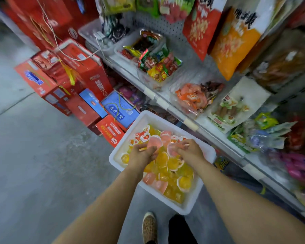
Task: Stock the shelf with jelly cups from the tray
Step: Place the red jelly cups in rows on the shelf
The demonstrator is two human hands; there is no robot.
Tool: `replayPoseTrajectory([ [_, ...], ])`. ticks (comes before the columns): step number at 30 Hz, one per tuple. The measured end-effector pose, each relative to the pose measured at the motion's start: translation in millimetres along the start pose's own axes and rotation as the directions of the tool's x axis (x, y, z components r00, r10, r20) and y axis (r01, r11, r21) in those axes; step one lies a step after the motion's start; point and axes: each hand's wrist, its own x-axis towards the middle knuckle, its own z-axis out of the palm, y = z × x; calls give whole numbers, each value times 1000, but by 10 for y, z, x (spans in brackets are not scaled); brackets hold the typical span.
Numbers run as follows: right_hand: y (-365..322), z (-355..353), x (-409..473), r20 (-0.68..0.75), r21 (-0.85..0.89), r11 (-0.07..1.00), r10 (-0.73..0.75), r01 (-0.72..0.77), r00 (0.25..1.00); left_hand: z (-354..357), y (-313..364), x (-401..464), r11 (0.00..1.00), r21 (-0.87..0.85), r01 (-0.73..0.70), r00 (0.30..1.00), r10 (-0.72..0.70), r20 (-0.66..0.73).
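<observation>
The left hand (144, 153) is curled round a pink jelly cup (154, 142), and the right hand (189, 149) pinches another pink cup (172, 150) by its rim, both hovering over the far half of the white tray (208, 152). The tray lies slantwise below, its long axis running from near the person's feet up and away to the left, heaped with orange, yellow and pink cups. The shelf (167, 101) runs along the right side and above the tray, so the coming move looks to be a lift up and to the right; the right hand is the nearer one. The shelf's front edge stands between the tray and the clear bins (176, 81) of snack packets. Hanging bags (232, 43) crowd the room above, and no open bin for the cups is plain to see.
</observation>
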Motion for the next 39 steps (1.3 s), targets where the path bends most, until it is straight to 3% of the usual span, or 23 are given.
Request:
replayPoseTrajectory([
  [5, -575, -413, -598, -73, 317, 940, -107, 125, 992, 144, 460, -573, 967, -69, -247, 934, 257, 248],
  [10, -1260, -1121, -1203, -152, 456, 821, -309, 344, 939, 584, 1067, -1207, 913, -145, -382, 822, 407, 398],
  [14, -1699, -1731, -1725, -374, 536, 651, -387, 537, 843, 1077, 1371, -1705, 862, -181, -473, 743, 501, 443],
  [18, -1963, -2221, -2214, -553, 438, 572, -437, 693, 710, 1519, 1535, -2177, 807, -195, -558, 641, 568, 517],
  [22, -2105, -2764, -2544, -734, 258, 597, -389, 759, 556, 1962, 1619, -2478, 752, -175, -635, 564, 606, 560],
  [26, -2067, -3371, -2765, -827, 94, 621, -387, 778, 408, 2455, 1659, -2736, 731, -226, -644, 469, 611, 638],
  [32, -1621, -4093, -2763, -874, -91, 833, -329, 546, 356, 3076, 1722, -2985, 727, -271, -631, 381, 594, 709],
  [39, -1438, -4431, -2491, -856, -109, 892, -309, 439, 414, 3497, 1704, -3063, 736, -250, -629, 356, 558, 749],
])
